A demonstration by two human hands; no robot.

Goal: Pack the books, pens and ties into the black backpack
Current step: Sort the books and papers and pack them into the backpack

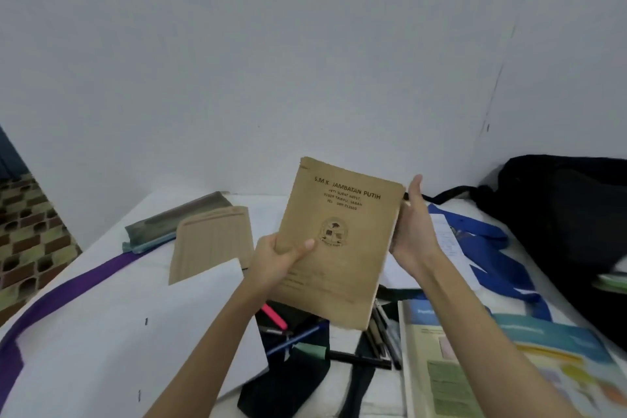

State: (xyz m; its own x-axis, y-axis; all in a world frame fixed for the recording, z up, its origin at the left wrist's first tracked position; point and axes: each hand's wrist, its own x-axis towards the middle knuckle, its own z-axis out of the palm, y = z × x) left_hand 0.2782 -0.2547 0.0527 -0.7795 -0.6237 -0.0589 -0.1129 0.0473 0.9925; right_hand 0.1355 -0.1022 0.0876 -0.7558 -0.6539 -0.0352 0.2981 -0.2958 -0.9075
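A brown exercise book [339,241] (cover printed "S.M.K. JAMBATAN PUTIH") is held up above the white table [101,332], the left hand [276,260] pinching its left edge, thumb on the cover. The right hand [412,227] lies with straight fingers against its right edge. Pens [380,336] lie below it, a blue tie [488,248] to the right, the black backpack [559,214] beyond.

Brown exercise book [342,241] held up between both hands, above the pens [380,339] and dark tie [288,380]. Path rightward to black backpack [563,214] crosses blue tie [492,248] and colourful textbook [492,366], both flat on the surface. Air above them open. Wall [305,44] close behind. Left: second brown book [210,241], purple strap [68,292], all low
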